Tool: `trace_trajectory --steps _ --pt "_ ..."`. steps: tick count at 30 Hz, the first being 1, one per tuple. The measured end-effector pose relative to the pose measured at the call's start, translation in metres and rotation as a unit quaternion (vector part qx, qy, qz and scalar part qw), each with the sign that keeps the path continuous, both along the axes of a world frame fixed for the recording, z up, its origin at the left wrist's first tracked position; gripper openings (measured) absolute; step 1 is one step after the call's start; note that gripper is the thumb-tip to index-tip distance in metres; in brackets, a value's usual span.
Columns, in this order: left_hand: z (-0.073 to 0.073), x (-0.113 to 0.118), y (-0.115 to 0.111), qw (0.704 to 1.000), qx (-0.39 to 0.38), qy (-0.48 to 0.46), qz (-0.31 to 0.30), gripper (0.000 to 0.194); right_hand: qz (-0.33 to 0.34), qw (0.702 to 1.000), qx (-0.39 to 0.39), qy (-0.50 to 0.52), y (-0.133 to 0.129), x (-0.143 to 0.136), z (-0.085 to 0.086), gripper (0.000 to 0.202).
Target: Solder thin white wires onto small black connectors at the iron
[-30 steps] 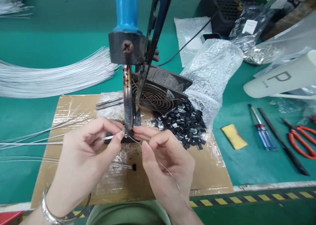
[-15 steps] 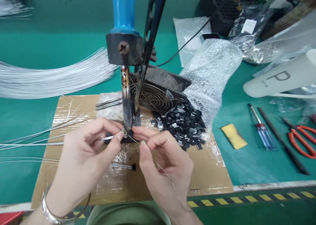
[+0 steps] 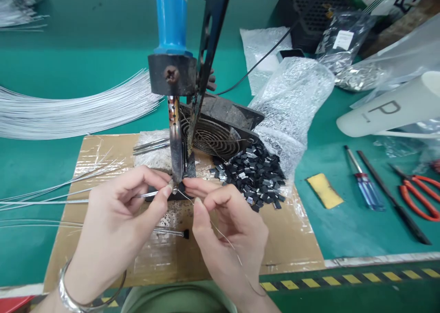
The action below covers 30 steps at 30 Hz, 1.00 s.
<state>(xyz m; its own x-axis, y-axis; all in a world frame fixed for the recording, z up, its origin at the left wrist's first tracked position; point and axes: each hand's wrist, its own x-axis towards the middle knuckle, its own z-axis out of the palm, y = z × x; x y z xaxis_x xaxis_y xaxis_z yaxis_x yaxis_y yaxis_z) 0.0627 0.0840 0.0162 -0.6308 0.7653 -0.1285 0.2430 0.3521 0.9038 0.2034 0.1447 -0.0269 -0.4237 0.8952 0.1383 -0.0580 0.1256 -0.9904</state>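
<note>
A soldering iron [image 3: 174, 70] with a blue handle is clamped upright on a black stand [image 3: 209, 42], tip pointing down. My left hand [image 3: 130, 212] is closed, pinching a thin grey cable [image 3: 147, 194] whose end lies right at the iron's tip. In a pinch of thumb and fingers, my right hand [image 3: 233, 230] holds a thin solder wire [image 3: 227, 239]; its end reaches the same spot under the tip. What exactly sits at the joint is partly hidden by the fingers. Below, a cable with a black connector [image 3: 186, 233] lies on the cardboard [image 3: 288, 244].
Beside my right hand is a heap of small black connectors [image 3: 256, 173], with a fan [image 3: 216, 134] behind it. A long bundle of grey cables [image 3: 75, 111] lies left. Yellow sponge [image 3: 325, 190], screwdriver [image 3: 367, 184], black rod [image 3: 392, 196] and red-handled pliers [image 3: 419, 194] lie right.
The camera view has shifted very slightly. Both hands keep their pinches at the iron's tip, with hardly any movement.
</note>
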Motion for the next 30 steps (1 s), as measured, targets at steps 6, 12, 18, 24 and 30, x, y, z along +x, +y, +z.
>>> trace_trajectory --steps 6,12,18,24,30 --pt "0.0014 -0.0001 0.0 1.0 -0.006 -0.007 0.001 0.009 0.009 1.0 -0.007 -0.003 0.0008 0.0005 0.0008 0.02" --pt "0.0007 0.0006 -0.0011 1.0 0.004 -0.004 0.003 0.008 0.006 1.0 -0.001 0.005 -0.0007 0.0005 0.0007 0.02" --pt "-0.0029 -0.0005 -0.0008 1.0 0.009 0.003 0.012 0.011 0.0 1.0 0.004 0.013 -0.0019 0.0009 -0.0001 0.021" --pt "-0.0038 0.0013 -0.0009 1.0 0.015 -0.008 0.004 0.008 0.003 1.0 0.018 -0.002 -0.0003 0.0013 -0.0008 0.021" --pt "-0.0062 0.0004 -0.0013 1.0 0.017 0.0 0.002 0.008 -0.013 0.998 0.06 -0.022 -0.0006 -0.0012 0.0011 0.021"
